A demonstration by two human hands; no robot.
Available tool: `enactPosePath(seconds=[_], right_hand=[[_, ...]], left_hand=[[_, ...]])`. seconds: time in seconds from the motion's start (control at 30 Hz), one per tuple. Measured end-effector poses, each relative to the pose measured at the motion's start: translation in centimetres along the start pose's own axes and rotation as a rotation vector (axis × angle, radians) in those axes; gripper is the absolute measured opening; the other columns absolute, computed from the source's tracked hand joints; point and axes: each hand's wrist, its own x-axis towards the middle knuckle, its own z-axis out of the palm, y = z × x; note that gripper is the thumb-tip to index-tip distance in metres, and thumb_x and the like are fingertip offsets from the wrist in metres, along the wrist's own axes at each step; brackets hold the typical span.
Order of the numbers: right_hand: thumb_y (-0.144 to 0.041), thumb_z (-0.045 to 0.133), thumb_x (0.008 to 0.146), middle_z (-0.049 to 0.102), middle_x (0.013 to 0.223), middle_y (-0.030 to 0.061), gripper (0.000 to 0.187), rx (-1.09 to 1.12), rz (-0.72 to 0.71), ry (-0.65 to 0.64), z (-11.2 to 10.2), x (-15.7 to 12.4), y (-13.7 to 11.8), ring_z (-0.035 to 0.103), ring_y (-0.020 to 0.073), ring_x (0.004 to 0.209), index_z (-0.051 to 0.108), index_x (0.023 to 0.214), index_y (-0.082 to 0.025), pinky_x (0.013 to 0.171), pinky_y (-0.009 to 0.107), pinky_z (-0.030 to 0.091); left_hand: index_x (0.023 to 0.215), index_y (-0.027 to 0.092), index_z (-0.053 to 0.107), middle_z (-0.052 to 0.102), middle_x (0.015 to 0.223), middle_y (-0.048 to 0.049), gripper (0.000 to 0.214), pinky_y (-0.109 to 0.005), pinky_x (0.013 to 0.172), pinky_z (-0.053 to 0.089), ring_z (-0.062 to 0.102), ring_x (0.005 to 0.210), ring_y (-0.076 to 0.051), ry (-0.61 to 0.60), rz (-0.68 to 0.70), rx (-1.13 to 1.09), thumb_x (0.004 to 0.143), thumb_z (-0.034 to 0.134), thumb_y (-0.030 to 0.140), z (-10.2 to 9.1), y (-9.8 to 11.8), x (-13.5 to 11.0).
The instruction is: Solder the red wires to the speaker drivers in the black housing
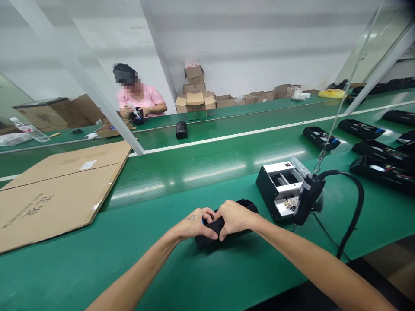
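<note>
Right here both hands are locked on: my left hand (196,223) and my right hand (235,217) are gripping a black plastic housing (207,242), fingers wrapped over it and meeting in the middle. Blue and red wires (203,221) peek out under my left hand. The housing is right down on the green surface (97,276) in front of me.

Just to the right of the housing sits an opened black-and-white unit (280,190), and past that an electric screwdriver (308,198) hangs, its black cable (355,203) curving down to the surface. Farther right of the housing, a row of black trays (382,170) holds parts. To its left lies a flat cardboard sheet (55,198) with printed characters.

Well beyond the housing, a black casing (181,129) stands on the next belt, and a co-worker in a pink shirt (139,97) is working a small black item. Cardboard cartons (194,86) are piled by the wall.
</note>
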Motion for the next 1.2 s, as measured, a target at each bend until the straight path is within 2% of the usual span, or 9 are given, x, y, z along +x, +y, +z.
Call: enactPosePath(seconds=[0.2, 0.4, 0.63, 0.97, 1.2], right_hand=[[-0.048, 0.095, 0.067, 0.073, 0.073, -0.003, 0.034, 0.018, -0.024, -0.016, -0.1, 0.2, 0.2, 0.066, 0.0181, 0.072, 0.082, 0.089, -0.026, 0.064, 0.026, 0.039], [-0.05, 0.095, 0.064, 0.077, 0.083, 0.0004, 0.04, -0.015, 0.033, -0.003, -0.1, 0.1, -0.2, 0.072, 0.0245, 0.085, 0.082, 0.094, -0.028, 0.062, 0.029, 0.036], [-0.05, 0.092, 0.066, 0.075, 0.078, -0.0006, 0.037, -0.035, 0.068, 0.016, 0.0, -0.1, -0.7, 0.071, 0.0231, 0.081, 0.083, 0.095, -0.03, 0.062, 0.029, 0.034], [-0.049, 0.094, 0.06, 0.07, 0.072, -0.0019, 0.034, -0.015, 0.087, -0.001, 0.0, 0.5, -0.5, 0.066, 0.0207, 0.076, 0.081, 0.083, -0.028, 0.059, 0.028, 0.034], [-0.049, 0.092, 0.061, 0.065, 0.068, -0.0026, 0.031, -0.01, 0.125, 0.01, 0.4, 0.6, -0.7, 0.062, 0.0194, 0.071, 0.08, 0.079, -0.028, 0.06, 0.029, 0.032]], left_hand=[[0.057, 0.022, 0.069, 0.07, 0.117, 0.002, 0.028, -0.03, 0.083, 0.045, 0.062, 0.1, -0.021, -0.013, -0.011, 0.01, 0.049, 0.091, 0.039, -0.1, 0.1, 0.0], [0.055, 0.022, 0.066, 0.069, 0.113, 0.003, 0.029, -0.029, 0.085, 0.044, 0.059, 0.099, -0.02, -0.009, -0.01, -0.017, 0.048, 0.09, 0.037, -0.1, 0.0, 0.2], [0.055, 0.022, 0.065, 0.065, 0.107, 0.0041, 0.031, -0.029, 0.082, 0.039, 0.057, 0.099, -0.019, -0.018, 0.012, -0.055, 0.048, 0.091, 0.036, 0.0, -0.7, 0.5], [0.058, 0.019, 0.062, 0.064, 0.105, 0.0013, 0.036, -0.032, 0.083, 0.039, 0.055, 0.091, -0.017, -0.032, 0.034, -0.073, 0.049, 0.093, 0.035, 0.0, -1.0, 0.7], [0.059, 0.018, 0.061, 0.065, 0.105, -0.0007, 0.038, -0.032, 0.079, 0.038, 0.053, 0.088, -0.017, -0.019, 0.039, -0.065, 0.052, 0.094, 0.035, 0.3, -1.4, 0.8]])
